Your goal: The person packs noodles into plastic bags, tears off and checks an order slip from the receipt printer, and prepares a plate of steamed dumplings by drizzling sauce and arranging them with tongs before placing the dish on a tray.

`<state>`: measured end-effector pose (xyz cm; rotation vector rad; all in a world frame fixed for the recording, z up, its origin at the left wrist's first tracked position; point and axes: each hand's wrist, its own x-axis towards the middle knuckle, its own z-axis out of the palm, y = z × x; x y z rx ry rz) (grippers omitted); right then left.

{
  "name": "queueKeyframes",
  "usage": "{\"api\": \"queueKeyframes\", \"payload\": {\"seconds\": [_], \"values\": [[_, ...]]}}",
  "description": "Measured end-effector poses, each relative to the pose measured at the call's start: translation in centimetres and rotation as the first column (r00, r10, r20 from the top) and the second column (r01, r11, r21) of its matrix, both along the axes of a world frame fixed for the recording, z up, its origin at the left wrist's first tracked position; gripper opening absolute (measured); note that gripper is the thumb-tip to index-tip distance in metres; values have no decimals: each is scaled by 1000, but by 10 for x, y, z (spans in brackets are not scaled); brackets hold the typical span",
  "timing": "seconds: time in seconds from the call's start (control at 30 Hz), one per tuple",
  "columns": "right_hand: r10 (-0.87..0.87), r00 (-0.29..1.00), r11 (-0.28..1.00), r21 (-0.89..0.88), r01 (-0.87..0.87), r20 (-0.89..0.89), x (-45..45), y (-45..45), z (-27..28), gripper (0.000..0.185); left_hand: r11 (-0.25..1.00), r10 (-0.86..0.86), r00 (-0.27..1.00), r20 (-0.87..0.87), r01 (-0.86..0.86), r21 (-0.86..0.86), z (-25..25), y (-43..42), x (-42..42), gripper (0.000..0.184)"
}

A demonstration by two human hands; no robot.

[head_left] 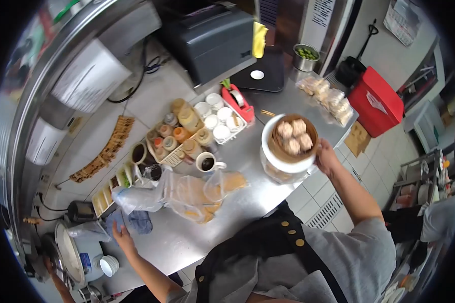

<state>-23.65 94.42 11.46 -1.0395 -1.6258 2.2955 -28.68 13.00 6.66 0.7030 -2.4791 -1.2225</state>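
My right hand (327, 158) grips the right side of a round bamboo steamer (314, 132) with several pale dumplings (294, 136) in it. The steamer rests on a white plate or rim (268, 146), above what looks like a clear container at the counter's edge. My left hand (122, 236) is over the counter at the left, fingers apart and empty, beside a blue cloth (139, 222). Between my hands, plastic bags with orange-brown food (187, 192) lie on the steel counter (227, 207).
Behind the bags stand a cup of dark liquid (206, 162), a basket of sauce bottles (174, 160) and stacked white dishes (215, 102). Bagged food (328, 98) lies at the back right, near a red bin (376, 101). Another person's arm (58, 280) is at lower left.
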Motion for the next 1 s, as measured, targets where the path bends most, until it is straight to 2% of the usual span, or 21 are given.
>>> {"api": "queueKeyframes", "payload": {"seconds": [0.03, 0.1, 0.13, 0.2, 0.27, 0.3, 0.33, 0.4, 0.47, 0.53, 0.57, 0.6, 0.67, 0.7, 0.73, 0.83, 0.93, 1.0], "values": [[-6, 1000, 1000, -6, 6, -5, -15, 21, -4, 32, 1000, -10, 1000, 10, 10, 3, 2, 12, 7, 48], [24, 1000, 998, 50, -24, 2, -50, 69, -23, 27, 991, 109, 994, -20, -107, 80, 14, 37, 32, 51], [30, 1000, 998, 55, -29, -6, -72, 97, -41, 25, 991, 110, 994, -10, -109, 84, 10, 44, 42, 51], [-71, 997, 994, 79, 70, 10, -118, 134, -61, 25, 957, 203, 979, -13, -196, 213, 0, 60, 64, 54], [-55, 998, 991, 119, 55, -3, -169, 171, -75, 25, 941, 266, 964, 24, -265, 212, -1, 95, 85, 55], [-107, 993, 980, 173, 98, 43, -192, 182, -75, 25, 924, 322, 945, 57, -327, 201, -3, 115, 95, 56], [-44, 997, 978, 207, 31, 60, -218, 201, -82, 26, 916, 339, 938, 66, -346, 202, -7, 131, 108, 56], [-125, 989, 966, 238, 104, 73, -270, 221, -94, 28, 876, 414, 904, 106, -427, 225, -11, 164, 132, 57], [-124, 991, 970, 218, 112, 44, -327, 244, -119, 33, 851, 456, 880, 131, -475, 226, -9, 192, 158, 59], [-122, 992, 974, 196, 117, 14, -371, 250, -127, 38, 817, 483, 846, 227, -528, 231, -8, 214, 192, 60], [-225, 974, 953, 203, 226, -26, -391, 242, -124, 40, 797, 499, 838, 223, -544, 261, -5, 226, 208, 61], [-327, 943, 920, 205, 333, -63, -411, 243, -132, 43, 791, 532, 816, 225, -574, 212, -3, 235, 224, 61], [-277, 957, 946, 149, 288, -88, -448, 247, -145, 46, 741, 596, 758, 265, -646, 180, 6, 245, 254, 61], [-304, 950, 938, 156, 311, -66, -463, 244, -151, 47, 744, 624, 732, 273, -664, 78, 5, 241, 271, 60], [-328, 944, 930, 163, 330, -42, -476, 238, -157, 48, 699, 681, 693, 236, -711, 72, 6, 246, 284, 65], [-372, 928, 923, 105, 369, 14, -509, 226, -170, 51, 629, 743, 624, 243, -774, 66, 19, 256, 317, 63], [-401, 915, 916, 37, 400, 43, -525, 211, -165, 56, 619, 753, 603, 262, -785, 28, 30, 269, 336, 61], [-416, 909, 909, -2, 417, 33, -539, 211, -180, 58, 644, 716, 636, 289, -761, 78, 39, 273, 335, 60]]}}
